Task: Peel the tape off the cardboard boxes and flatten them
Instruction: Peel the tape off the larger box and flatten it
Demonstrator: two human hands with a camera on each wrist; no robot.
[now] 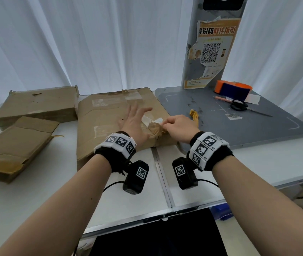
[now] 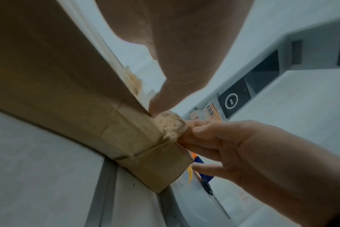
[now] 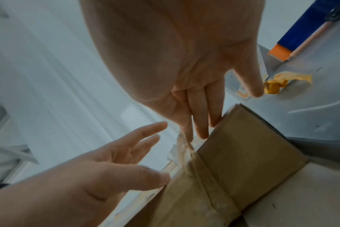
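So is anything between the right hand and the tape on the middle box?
Nothing visible. The right hand already pinches the lifted tape at the near right corner of the middle box. The left hand is open beside it, clear of the strip.

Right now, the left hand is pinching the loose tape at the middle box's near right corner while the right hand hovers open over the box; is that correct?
Not quite: the hands are swapped. In the head view, the right hand pinches the loose tape at the middle box's near right corner, while the left hand is open, fingers spread over the box.
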